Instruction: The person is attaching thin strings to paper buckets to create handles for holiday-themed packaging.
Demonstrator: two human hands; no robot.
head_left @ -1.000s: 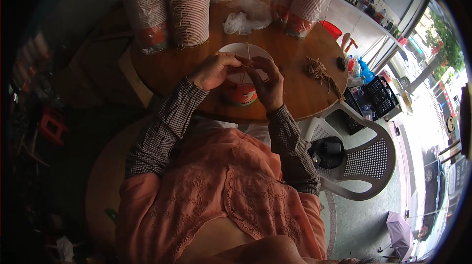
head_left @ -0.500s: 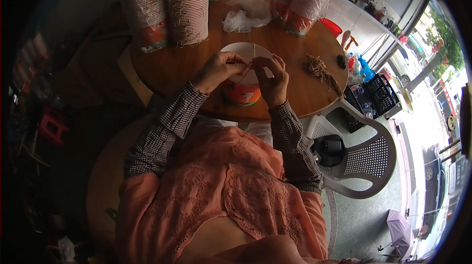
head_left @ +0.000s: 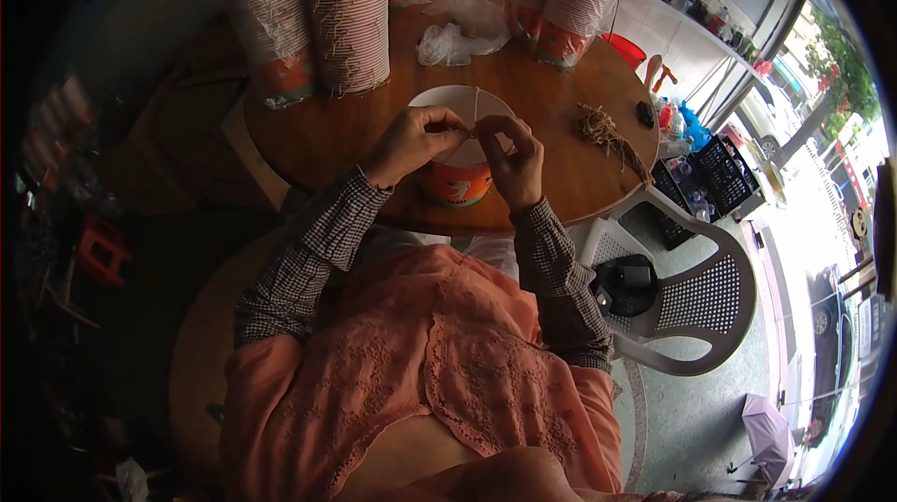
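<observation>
A round paper tub (head_left: 455, 188), white inside and printed orange outside, stands upright near the front edge of the wooden table. Thin string (head_left: 476, 103) runs over its far rim and across the mouth. Above the tub, my left hand (head_left: 404, 147) pinches the string between thumb and fingers. My right hand (head_left: 517, 164) meets it fingertip to fingertip, closed on the string too. Where the fingers meet, the exact shape of the string is too small to make out. Further right on the table lies a bundle of brown twine (head_left: 609, 139).
Tall stacks of paper tubs (head_left: 348, 30) rise at the back left, and plastic-wrapped stacks (head_left: 570, 11) at the back right. Between them lies a crumpled clear bag (head_left: 456, 39). A small dark object (head_left: 645, 113) sits near the right edge. A plastic chair (head_left: 703, 296) holds a black item (head_left: 628, 283).
My hands have drawn closer together, fingertips now meeting over the tub. The view has shifted slightly. The tub stays in place.
</observation>
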